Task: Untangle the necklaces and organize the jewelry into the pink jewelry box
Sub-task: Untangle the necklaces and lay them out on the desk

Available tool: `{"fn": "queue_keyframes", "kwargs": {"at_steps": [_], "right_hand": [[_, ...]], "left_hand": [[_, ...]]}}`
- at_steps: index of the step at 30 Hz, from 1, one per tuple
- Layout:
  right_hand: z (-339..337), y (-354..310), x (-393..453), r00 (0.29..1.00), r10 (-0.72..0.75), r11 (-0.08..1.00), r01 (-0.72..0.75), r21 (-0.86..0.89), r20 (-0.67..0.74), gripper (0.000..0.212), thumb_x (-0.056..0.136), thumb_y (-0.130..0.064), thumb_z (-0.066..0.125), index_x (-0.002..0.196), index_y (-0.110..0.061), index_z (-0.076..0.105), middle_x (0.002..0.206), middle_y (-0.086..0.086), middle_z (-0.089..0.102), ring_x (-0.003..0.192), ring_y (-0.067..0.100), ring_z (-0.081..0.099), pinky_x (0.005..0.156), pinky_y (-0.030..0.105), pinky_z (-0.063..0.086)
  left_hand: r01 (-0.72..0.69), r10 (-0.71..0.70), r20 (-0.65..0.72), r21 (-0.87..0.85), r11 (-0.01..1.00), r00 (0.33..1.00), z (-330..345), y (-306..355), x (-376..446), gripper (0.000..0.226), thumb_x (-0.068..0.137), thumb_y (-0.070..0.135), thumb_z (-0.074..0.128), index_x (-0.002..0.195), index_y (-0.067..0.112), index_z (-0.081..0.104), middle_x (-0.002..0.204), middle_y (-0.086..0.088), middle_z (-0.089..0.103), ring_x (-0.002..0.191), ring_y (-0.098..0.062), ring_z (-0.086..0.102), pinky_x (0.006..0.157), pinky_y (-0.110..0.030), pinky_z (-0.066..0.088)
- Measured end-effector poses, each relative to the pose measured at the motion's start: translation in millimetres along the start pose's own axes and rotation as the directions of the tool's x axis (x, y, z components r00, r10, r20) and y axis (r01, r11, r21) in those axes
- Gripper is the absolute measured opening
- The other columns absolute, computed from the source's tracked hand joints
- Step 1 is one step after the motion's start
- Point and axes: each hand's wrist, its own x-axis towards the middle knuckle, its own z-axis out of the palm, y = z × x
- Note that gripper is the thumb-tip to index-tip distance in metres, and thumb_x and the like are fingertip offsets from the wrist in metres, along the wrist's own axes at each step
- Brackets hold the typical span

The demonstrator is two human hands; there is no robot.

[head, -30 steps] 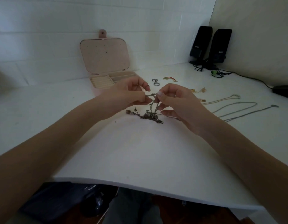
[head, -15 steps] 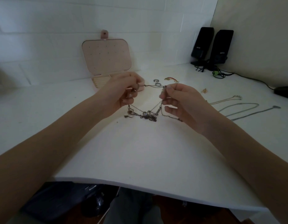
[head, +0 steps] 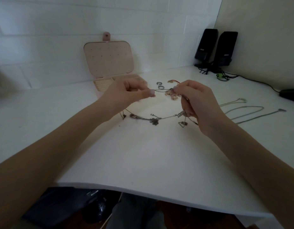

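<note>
A dark charm necklace (head: 153,120) hangs in a wide loop between my two hands, its charms brushing the white table. My left hand (head: 131,92) pinches one end of its chain, and my right hand (head: 195,98) pinches the other end, with more chain running down through the curled fingers. A thin stretch of chain (head: 161,90) spans the gap between my fingertips. The pink jewelry box (head: 108,63) stands open behind my left hand, lid upright against the wall. Two rings (head: 160,85) lie beyond my hands, next to a red-and-gold piece (head: 173,81).
Three thin silver necklaces (head: 245,109) lie stretched out at the right. Small pink pieces (head: 171,95) sit just under my right fingertips. Two black speakers (head: 215,48) with cables stand in the back right corner. A black object (head: 290,95) sits at the right edge.
My hands have pulled apart and risen, spreading the bunched necklace into a wide open loop. The charms that were clumped together now hang strung out along the chain.
</note>
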Motion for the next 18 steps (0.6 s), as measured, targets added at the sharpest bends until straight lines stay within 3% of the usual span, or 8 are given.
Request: {"fn": "queue_keyframes", "kwargs": {"at_steps": [2, 5, 8, 13, 18], "right_hand": [[0.2, 0.1, -0.5, 0.998, -0.030, 0.999, 0.027, -0.047, -0.058, 0.011, 0.086, -0.014, 0.061, 0.076, -0.009, 0.061, 0.046, 0.004, 0.049, 0.032, 0.007, 0.037, 0.041, 0.022, 0.028], [1.7, -0.6, -1.5, 0.990, -0.078, 0.994, 0.068, -0.087, -0.117, 0.012, 0.088, -0.014, 0.061, 0.078, -0.008, 0.060, 0.060, 0.005, 0.062, 0.031, 0.003, 0.041, 0.038, 0.018, 0.031], [0.2, -2.2, -1.8, 0.979, -0.097, 0.995, 0.090, -0.046, -0.181, 0.013, 0.090, -0.011, 0.058, 0.078, -0.009, 0.056, 0.068, 0.007, 0.068, 0.032, 0.004, 0.042, 0.036, 0.014, 0.033], [-9.2, 1.1, 6.0, 0.928, -0.103, 0.995, 0.094, -0.044, -0.358, 0.009, 0.095, -0.018, 0.050, 0.093, -0.010, 0.053, 0.053, -0.001, 0.056, 0.035, 0.009, 0.037, 0.036, 0.018, 0.032], [-15.3, 3.9, 13.8, 0.846, -0.123, 0.992, 0.120, -0.038, -0.518, 0.015, 0.097, -0.025, 0.043, 0.083, -0.024, 0.047, 0.065, 0.006, 0.045, 0.052, 0.014, 0.038, 0.049, 0.030, 0.035]], "left_hand": [[0.011, -0.012, -0.027, -0.012, 1.000, 1.000, -3.7, -1.3, 1.8, 0.019, 0.085, 0.018, 0.066, 0.091, 0.000, 0.071, 0.044, 0.017, 0.049, 0.037, -0.002, 0.030, 0.040, -0.012, 0.021], [0.034, -0.035, -0.031, -0.037, 0.999, 0.999, -7.9, -3.4, 3.3, 0.019, 0.089, 0.026, 0.061, 0.092, 0.011, 0.073, 0.068, 0.002, 0.064, 0.041, -0.005, 0.026, 0.039, -0.019, 0.017], [0.056, -0.055, -0.051, 0.005, 0.998, 0.997, -5.4, -1.5, 2.2, 0.019, 0.094, 0.017, 0.054, 0.079, 0.012, 0.066, 0.043, 0.017, 0.054, 0.034, -0.003, 0.026, 0.035, -0.013, 0.020], [0.142, -0.147, -0.218, -0.041, 0.989, 0.965, -11.6, -12.3, 11.7, 0.028, 0.095, 0.020, 0.051, 0.068, 0.017, 0.057, 0.035, 0.011, 0.038, 0.030, -0.005, 0.027, 0.035, -0.015, 0.020], [0.179, -0.179, -0.387, -0.035, 0.983, 0.905, -17.5, -22.0, 18.9, 0.028, 0.098, 0.021, 0.042, 0.072, 0.015, 0.050, 0.051, 0.000, 0.037, 0.029, -0.004, 0.029, 0.033, -0.015, 0.022]]}}
